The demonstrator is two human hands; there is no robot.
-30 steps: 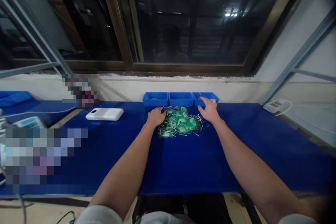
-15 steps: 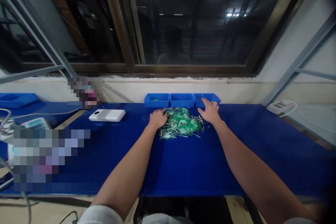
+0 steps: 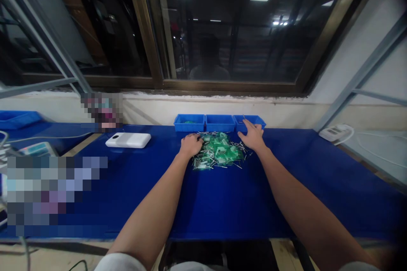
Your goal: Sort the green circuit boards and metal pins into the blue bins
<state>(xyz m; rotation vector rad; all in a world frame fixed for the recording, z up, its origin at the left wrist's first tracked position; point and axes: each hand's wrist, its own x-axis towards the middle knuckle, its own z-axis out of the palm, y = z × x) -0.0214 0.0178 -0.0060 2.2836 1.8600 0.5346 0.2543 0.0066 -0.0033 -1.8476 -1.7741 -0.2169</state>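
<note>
A pile of green plastic packets (image 3: 222, 151) mixed with thin metal pins (image 3: 233, 164) lies on the blue tabletop. At the pile's left edge rests my left hand (image 3: 190, 145), its fingers spread over the nearest pieces and partly hidden. My right hand (image 3: 253, 134) reaches over the front rim of the right blue bin (image 3: 259, 119), thumb apart and fingers stretched forward. By its fingertips a thin metal piece shows in the bin; I cannot tell if they touch it. Beside that bin stand the middle blue bin (image 3: 220, 123) and the left blue bin (image 3: 190, 127), which has something green inside.
A white power bank (image 3: 128, 140) lies left of the pile. Farther left is another blue tray (image 3: 19, 119), near blurred-out items. At the right back sits a white device with a cable (image 3: 336, 132). Metal frame posts rise at both sides, and a window is behind.
Both hands keep nearly the same places at the pile and the right bin. The view has shifted slightly.
</note>
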